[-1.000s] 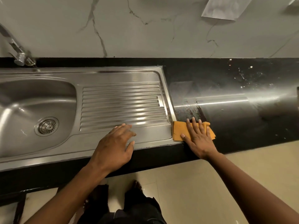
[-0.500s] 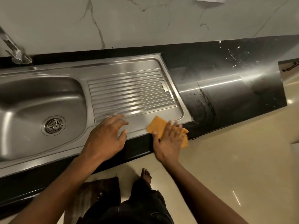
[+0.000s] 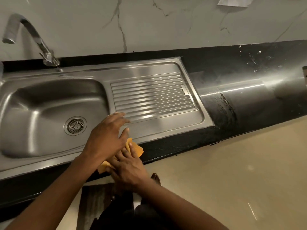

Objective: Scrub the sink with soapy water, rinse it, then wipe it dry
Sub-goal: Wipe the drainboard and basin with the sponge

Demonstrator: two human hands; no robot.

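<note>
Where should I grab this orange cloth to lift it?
Set your grip on the bare right corner of the orange cloth, coming from the right along the front rim of the sink. It lies flat there, while the left hand and right hand cover most else.

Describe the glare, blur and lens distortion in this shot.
Head view: bright glare bands streak the drainboard and the black countertop. Head view: the left hand is motion-smeared at the fingertips, and the faucet looks soft. Head view: the wide lens tilts and bows the counter's front edge.
</note>
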